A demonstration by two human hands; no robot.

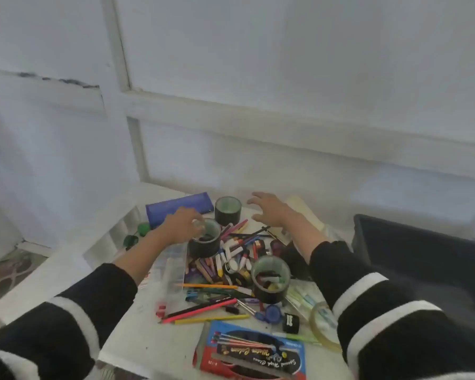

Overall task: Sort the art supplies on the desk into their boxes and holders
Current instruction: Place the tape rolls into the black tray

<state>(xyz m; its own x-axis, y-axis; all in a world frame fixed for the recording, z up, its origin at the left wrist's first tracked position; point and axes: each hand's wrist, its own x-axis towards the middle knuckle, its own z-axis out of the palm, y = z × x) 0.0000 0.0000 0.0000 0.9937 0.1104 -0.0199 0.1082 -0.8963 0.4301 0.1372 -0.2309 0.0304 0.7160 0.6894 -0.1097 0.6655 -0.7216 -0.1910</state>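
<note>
paint box [254,352] | label, upside down | "Special High Class Water Colours"

A pile of crayons and markers [232,253] fills the middle of the table [135,345]. The back holder [227,213], middle holder [205,248] and front holder [270,287] stand up out of it. A blue case [176,208] closes the back left, and a dark bin [422,259] walls the right side. Bare table lies open at the front left, beside the pencils [203,311].
</note>
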